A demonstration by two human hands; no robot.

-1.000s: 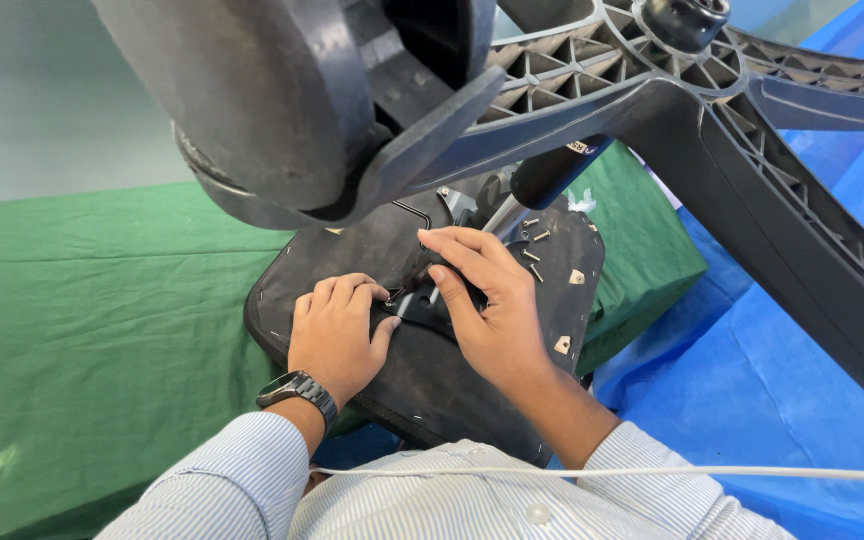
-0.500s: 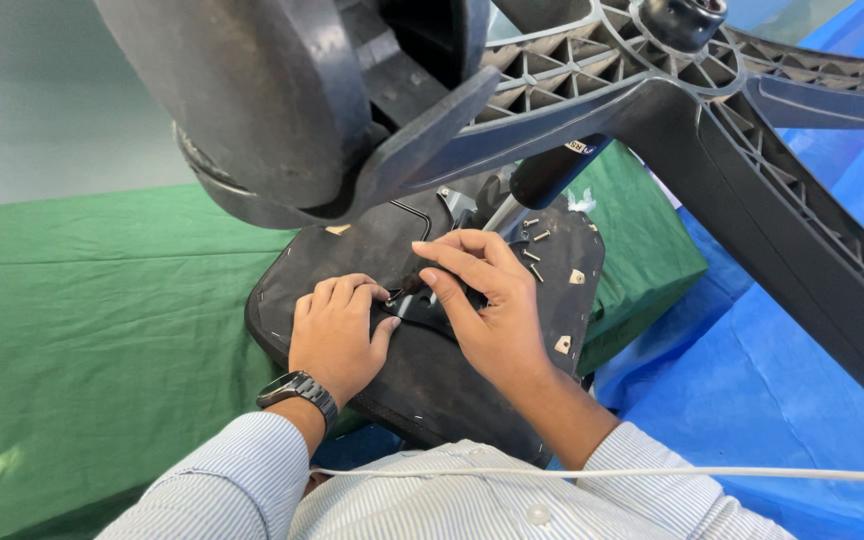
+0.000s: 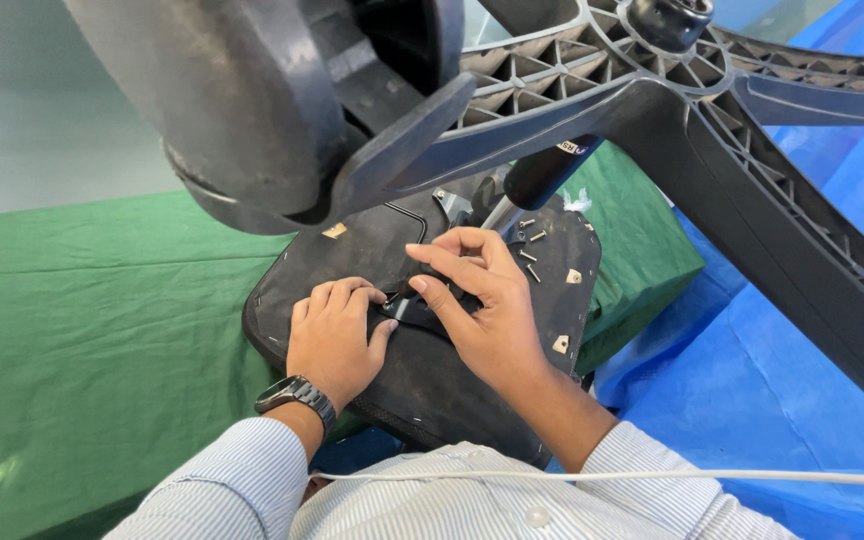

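We take the upturned seat pan (image 3: 352, 270), a black padded plate lying underside up, as our landmark. It rests on a green cloth (image 3: 102, 330), with a blue sheet (image 3: 752, 400) beyond its right edge.

At the centre of the seat pan we see a small black bracket (image 3: 420, 312), lying flat against the fabric. Our left hand (image 3: 334, 335) rests palm down on the seat pan just left of the bracket, fingers curled, fingertips touching the bracket's left end; the hand presses rather than grips. A dark wristwatch (image 3: 297, 392) sits on that wrist, over the near edge of the seat pan.

Our right hand (image 3: 482, 305) lies on the seat pan just right of the bracket. Its fingers are spread and bent, with the thumb and forefinger closed on the bracket's upper end; we cannot tell whether a fastener is held between them.

Several loose screws (image 3: 530, 262) lie on the seat pan near its far right corner. A black column (image 3: 542, 175) rises from the far side of the seat pan to the five-arm chair base (image 3: 652, 90). A large caster wheel (image 3: 242, 110) hangs above the far left of the seat pan.
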